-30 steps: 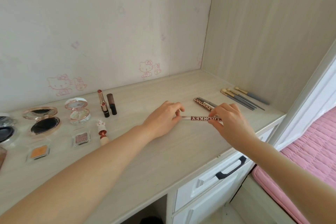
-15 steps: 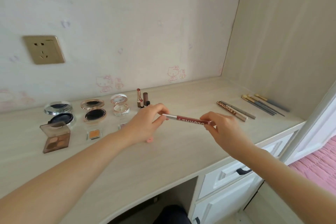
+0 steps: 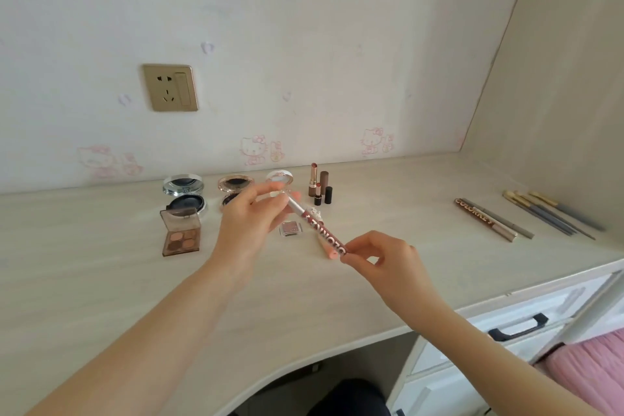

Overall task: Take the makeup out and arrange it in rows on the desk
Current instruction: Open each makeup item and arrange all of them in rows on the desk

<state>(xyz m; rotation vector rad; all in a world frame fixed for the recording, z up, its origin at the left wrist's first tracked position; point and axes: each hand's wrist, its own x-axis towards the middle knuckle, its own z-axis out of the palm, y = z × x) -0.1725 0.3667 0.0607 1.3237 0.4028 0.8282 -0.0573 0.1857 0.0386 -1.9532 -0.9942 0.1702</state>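
Bare left hand [image 3: 250, 214], right hand [image 3: 388, 263]

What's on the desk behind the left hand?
A rose-gold compact and a white compact peek out above the left hand holding the pencil; their lower halves and anything else there are covered.

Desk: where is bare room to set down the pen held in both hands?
Bare desk lies between the lipsticks and the lying pen, and along the front edge below the palette. Crowded around the compacts and by the brushes.
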